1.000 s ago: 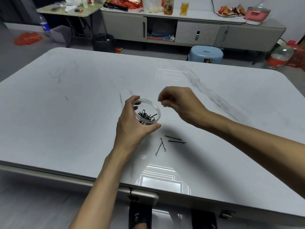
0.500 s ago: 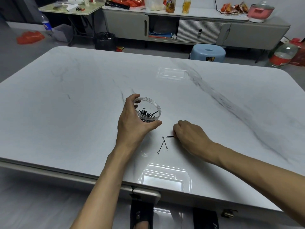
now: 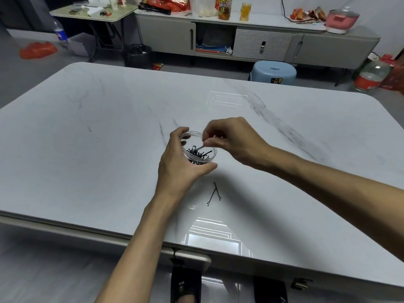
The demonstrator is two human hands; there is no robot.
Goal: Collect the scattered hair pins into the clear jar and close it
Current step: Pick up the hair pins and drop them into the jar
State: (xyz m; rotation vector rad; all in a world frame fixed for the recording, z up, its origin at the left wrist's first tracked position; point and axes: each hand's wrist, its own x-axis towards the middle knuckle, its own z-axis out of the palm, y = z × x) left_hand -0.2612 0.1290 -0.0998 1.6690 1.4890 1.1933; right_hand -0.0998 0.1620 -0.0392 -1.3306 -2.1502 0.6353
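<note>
A small clear jar [image 3: 210, 155] stands on the white marble table [image 3: 91, 149], without a lid, holding several black hair pins. My left hand [image 3: 181, 165] grips the jar from its left and near side. My right hand [image 3: 231, 138] hovers over the jar's mouth and pinches black hair pins [image 3: 200, 147] whose ends point down into the jar. Two more black hair pins [image 3: 214, 193] lie crossed on the table just in front of the jar. No lid is in view.
The table's near edge [image 3: 131, 237] runs close to my body. Beyond the far edge stand a blue stool [image 3: 273, 73], a black bin [image 3: 137, 55] and a long grey cabinet [image 3: 262, 42] with bottles and bags on top.
My right hand went down to the table, picked up the two pins on the right, and has lifted them back over the jar. My left hand kept its hold on the jar.
</note>
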